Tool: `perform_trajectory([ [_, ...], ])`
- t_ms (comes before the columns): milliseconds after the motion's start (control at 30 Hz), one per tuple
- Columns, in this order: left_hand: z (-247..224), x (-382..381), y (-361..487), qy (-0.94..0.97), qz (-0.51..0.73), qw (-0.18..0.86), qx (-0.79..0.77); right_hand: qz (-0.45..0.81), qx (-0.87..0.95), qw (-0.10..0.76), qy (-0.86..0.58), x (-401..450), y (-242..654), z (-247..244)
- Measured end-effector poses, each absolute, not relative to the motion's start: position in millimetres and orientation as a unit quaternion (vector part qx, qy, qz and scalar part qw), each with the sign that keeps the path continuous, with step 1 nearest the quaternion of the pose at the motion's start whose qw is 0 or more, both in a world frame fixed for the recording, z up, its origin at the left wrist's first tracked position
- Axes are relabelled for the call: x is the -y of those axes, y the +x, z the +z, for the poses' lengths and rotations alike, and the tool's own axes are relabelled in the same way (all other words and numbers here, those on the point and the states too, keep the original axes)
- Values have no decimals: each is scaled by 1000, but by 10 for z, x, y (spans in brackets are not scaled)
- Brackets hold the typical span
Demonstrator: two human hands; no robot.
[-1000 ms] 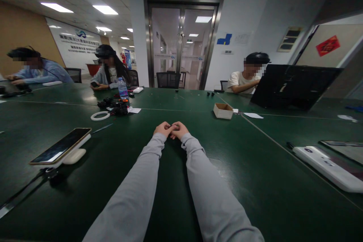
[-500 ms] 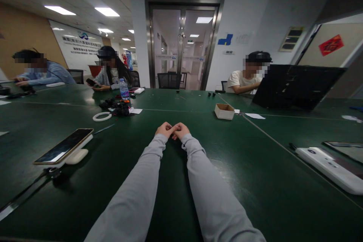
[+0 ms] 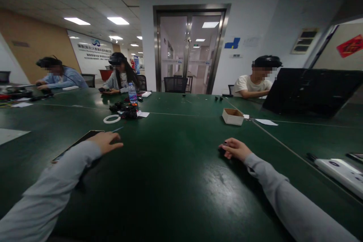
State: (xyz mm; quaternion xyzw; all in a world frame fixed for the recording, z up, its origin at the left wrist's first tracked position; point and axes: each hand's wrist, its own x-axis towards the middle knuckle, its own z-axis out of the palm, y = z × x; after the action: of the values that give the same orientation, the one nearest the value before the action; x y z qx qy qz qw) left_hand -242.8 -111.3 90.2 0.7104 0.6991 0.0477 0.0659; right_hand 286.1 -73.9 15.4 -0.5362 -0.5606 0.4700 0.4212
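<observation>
My left hand hovers at the left with thumb and fingers apart and nothing visible in it. Beneath that hand and sleeve lies a phone, mostly covered. A thin blue stick shows just beyond the fingers. To the right, my right hand is closed, its fingertips pinching a small black object low over the green table. Its exact kind is too small to make out. Farther back from that hand sits a small open cardboard box.
A white tape ring, a tangle of black gear and a water bottle stand beyond my left hand. A white power strip lies at right. Behind a large black panel sits one person; two others sit at left.
My hands were together at the middle; now they are far apart, left hand over the phone, right hand out to the right with a small black object. The view has shifted slightly left.
</observation>
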Motion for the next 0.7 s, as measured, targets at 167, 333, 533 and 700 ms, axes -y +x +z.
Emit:
perform_trajectory([
  [167,816,1664,-3125,585,-9,27,-810,418,534,422,-601,1305,3482,273],
  [333,656,1797,-3334,609,40,72,-789,401,494,466,-616,1616,3720,268],
  [533,607,1781,-3387,617,44,37,-785,390,493,462,-625,1694,3792,271],
  [700,508,1760,-3455,626,72,72,-773,405,498,459,-614,1688,3835,278],
])
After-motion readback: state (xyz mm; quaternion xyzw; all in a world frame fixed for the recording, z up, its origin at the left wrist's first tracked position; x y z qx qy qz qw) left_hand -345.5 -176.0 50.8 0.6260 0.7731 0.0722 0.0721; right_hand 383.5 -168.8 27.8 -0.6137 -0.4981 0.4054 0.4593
